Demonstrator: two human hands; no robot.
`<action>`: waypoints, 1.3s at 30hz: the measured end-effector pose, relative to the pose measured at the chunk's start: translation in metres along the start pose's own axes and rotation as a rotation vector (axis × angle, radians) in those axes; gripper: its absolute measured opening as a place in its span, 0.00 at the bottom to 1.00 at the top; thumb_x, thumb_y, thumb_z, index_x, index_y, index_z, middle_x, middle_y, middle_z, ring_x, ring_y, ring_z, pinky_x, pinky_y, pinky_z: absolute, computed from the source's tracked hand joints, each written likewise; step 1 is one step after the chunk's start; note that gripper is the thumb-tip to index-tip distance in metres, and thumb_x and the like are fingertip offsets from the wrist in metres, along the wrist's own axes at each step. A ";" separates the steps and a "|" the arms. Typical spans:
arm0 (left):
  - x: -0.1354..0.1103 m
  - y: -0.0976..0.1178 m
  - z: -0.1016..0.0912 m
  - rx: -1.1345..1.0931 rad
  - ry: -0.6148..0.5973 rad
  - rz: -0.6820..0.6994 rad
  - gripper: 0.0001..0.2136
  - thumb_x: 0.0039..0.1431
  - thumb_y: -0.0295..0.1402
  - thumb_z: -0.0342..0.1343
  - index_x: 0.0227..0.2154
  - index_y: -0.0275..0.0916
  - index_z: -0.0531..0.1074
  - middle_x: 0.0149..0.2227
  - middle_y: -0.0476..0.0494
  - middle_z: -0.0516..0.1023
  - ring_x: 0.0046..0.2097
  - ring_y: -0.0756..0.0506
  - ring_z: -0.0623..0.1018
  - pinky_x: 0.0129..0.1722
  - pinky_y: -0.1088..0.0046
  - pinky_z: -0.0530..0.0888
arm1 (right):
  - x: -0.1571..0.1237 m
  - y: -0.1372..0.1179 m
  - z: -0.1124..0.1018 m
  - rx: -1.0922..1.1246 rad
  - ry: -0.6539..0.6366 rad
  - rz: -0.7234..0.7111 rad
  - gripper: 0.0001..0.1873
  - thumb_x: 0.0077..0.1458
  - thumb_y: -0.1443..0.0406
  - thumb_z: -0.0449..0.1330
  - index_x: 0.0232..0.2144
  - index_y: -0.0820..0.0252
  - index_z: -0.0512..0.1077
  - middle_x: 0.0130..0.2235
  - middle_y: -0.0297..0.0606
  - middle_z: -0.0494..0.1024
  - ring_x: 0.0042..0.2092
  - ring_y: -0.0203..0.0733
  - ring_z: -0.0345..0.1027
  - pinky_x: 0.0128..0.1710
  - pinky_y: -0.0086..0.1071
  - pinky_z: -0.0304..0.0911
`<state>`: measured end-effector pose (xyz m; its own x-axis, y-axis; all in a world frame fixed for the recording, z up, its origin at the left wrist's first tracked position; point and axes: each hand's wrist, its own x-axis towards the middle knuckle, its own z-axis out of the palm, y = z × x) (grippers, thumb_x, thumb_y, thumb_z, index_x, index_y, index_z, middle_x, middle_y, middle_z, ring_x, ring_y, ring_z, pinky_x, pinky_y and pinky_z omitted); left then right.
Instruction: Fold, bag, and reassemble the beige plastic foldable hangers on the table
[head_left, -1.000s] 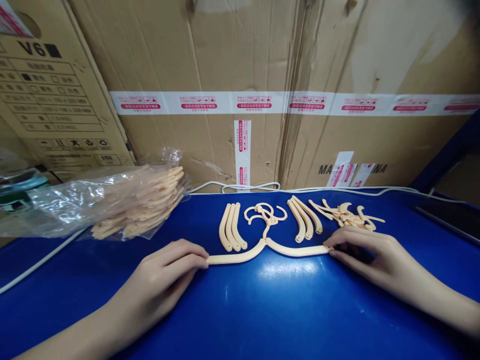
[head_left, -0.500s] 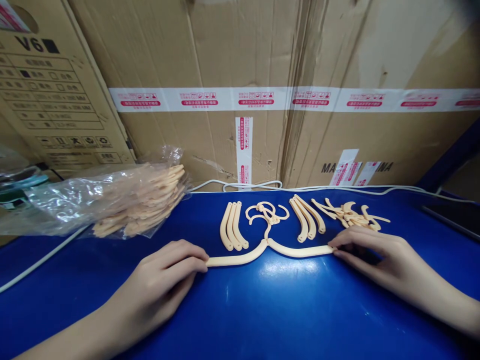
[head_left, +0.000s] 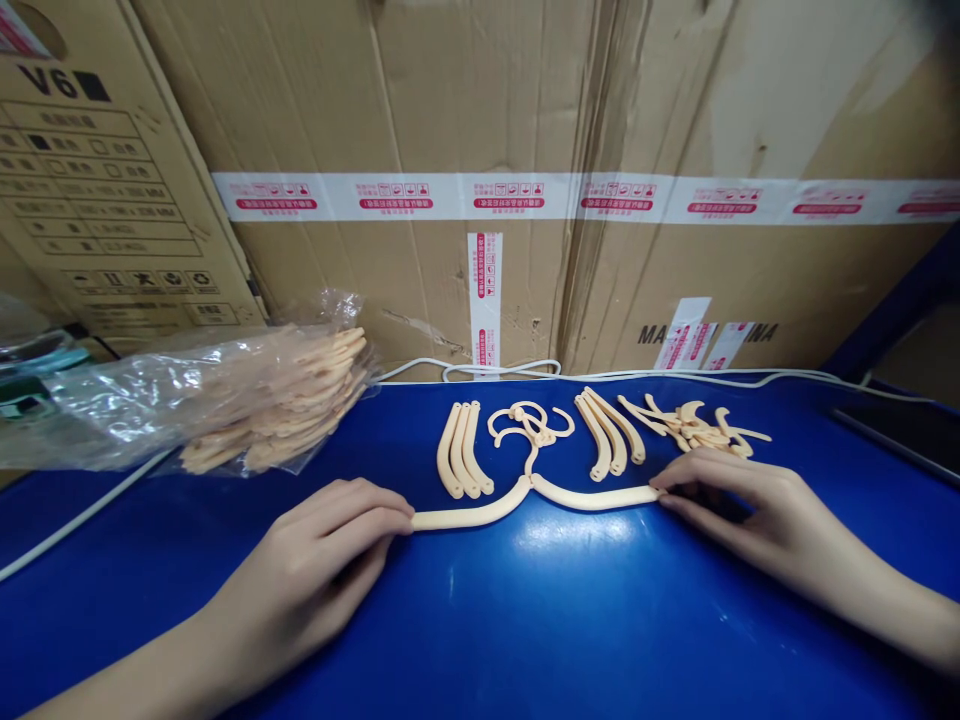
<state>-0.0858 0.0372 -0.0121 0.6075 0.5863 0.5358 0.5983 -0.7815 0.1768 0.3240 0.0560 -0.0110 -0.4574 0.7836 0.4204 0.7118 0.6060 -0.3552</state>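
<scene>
My left hand (head_left: 337, 550) pinches the outer end of a curved cream-coloured rod (head_left: 472, 516) on the blue table (head_left: 495, 640). The outer end of a matching curved rod (head_left: 592, 498) is between the thumb and fingers of my right hand (head_left: 731, 505). Both rods' inner ends meet in the middle, at the foot of a thin wavy stem (head_left: 532, 460). Above it lies a piece with curled thin arms (head_left: 529, 420). Several loose curved rods lie beside it, one group on the left (head_left: 465, 450) and another on the right (head_left: 611, 435).
A heap of small curved pieces (head_left: 701, 430) lies at the back right. On the left is a clear plastic bag (head_left: 247, 400) full of similar pieces. A white cable (head_left: 502, 370) runs along the back, before large cardboard boxes (head_left: 420, 280). A dark flat object (head_left: 900, 440) lies far right.
The whole view has shifted very slightly to the left. Both hands keep their hold on the rods, and the pieces lie as before.
</scene>
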 end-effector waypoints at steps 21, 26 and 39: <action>0.060 -0.014 -0.037 0.083 -0.375 0.108 0.13 0.66 0.25 0.45 0.48 0.42 0.71 0.48 0.42 0.76 0.49 0.43 0.76 0.49 0.67 0.73 | 0.092 -0.031 -0.006 0.011 -0.069 -0.043 0.08 0.57 0.66 0.57 0.34 0.59 0.77 0.33 0.37 0.81 0.32 0.39 0.73 0.33 0.31 0.65; 0.073 -0.015 -0.027 0.122 -0.430 0.112 0.14 0.63 0.23 0.48 0.47 0.39 0.74 0.48 0.38 0.77 0.50 0.40 0.76 0.51 0.62 0.74 | 0.137 -0.034 0.015 -0.027 -0.207 0.019 0.07 0.54 0.66 0.62 0.33 0.61 0.79 0.31 0.37 0.82 0.32 0.39 0.75 0.32 0.29 0.64; 0.077 -0.024 -0.016 0.206 -0.479 0.108 0.10 0.63 0.23 0.51 0.45 0.37 0.72 0.46 0.38 0.75 0.47 0.41 0.76 0.49 0.63 0.73 | 0.163 -0.041 0.033 -0.181 -0.207 0.097 0.06 0.51 0.65 0.64 0.26 0.61 0.80 0.26 0.40 0.80 0.27 0.40 0.71 0.25 0.30 0.56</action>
<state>-0.0614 0.0975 0.0384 0.8130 0.5742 0.0967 0.5802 -0.8129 -0.0505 0.2023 0.1632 0.0446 -0.4686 0.8590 0.2062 0.8323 0.5075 -0.2227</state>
